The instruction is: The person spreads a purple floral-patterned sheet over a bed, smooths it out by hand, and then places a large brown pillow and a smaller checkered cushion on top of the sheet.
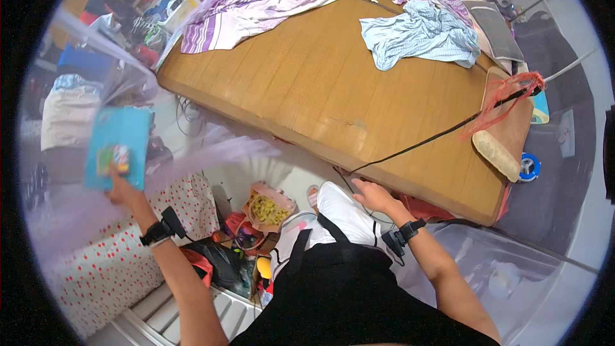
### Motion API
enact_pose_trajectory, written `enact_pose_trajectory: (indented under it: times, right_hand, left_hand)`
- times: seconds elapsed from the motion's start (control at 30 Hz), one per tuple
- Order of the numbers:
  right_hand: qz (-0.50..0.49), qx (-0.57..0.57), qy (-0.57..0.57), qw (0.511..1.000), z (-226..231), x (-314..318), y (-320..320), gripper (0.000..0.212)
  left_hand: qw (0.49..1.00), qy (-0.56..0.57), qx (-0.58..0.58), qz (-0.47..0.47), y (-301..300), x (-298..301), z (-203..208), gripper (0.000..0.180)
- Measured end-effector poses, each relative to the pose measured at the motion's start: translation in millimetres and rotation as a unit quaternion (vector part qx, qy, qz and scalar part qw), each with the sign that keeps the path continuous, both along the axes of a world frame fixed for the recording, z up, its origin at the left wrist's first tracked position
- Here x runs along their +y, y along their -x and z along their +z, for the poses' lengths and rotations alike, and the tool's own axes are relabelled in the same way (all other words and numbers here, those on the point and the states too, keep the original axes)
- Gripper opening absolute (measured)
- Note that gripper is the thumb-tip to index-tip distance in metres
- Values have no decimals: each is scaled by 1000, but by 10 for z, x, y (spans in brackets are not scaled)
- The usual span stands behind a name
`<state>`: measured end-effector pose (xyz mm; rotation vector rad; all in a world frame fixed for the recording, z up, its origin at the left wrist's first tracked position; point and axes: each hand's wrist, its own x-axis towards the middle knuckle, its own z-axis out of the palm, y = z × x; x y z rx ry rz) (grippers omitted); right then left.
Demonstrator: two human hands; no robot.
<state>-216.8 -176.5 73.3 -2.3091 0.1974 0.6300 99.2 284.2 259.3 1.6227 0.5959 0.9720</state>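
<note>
My left hand [123, 193], smeared a little by motion, is out at the left. It grips the near edge of a light-blue flat rectangular thing [131, 129], book-like in shape. A small yellow, red and white patch or packet [118, 161] shows on its face by my fingertips; I cannot tell whether it is printed or loose. My right hand [377, 197] hovers over my lap beside the near edge of the bed, fingers stretched out and holding nothing. The bed has a brown slatted mat [275, 83] on top.
Sheer purple netting [218, 150] hangs at the left. On the mat lie a striped sheet [269, 0], a crumpled blue cloth [419, 35], a pale brush-like thing [496, 156] and a black cord [416, 147]. A bag of yellow-green pieces [268, 209] stands on the floor beside a dotted cover [186, 202].
</note>
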Motion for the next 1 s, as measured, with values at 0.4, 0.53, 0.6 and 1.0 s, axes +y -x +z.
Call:
enact_pose_trajectory:
  times: [0.4, 0.53, 0.6, 1.0]
  right_hand:
    - [-21, 24, -40, 999, -362, -150, -870, 43]
    - [-15, -8, -63, 998, -291, -180, -1499, 35]
    - [-41, -52, -69, 995, -292, -263, -1705, 34]
    - [-36, 86, -49, 994, -509, -178, -2151, 37]
  left_hand:
    - [919, -251, 290, -88, 63, 5, -1196, 35]
    - [951, -69, 223, -205, 265, 88, -828, 37]
    - [930, -225, 214, -198, 330, 37, -716, 37]
    - [848, 420, 312, -87, -78, 1012, -1689, 42]
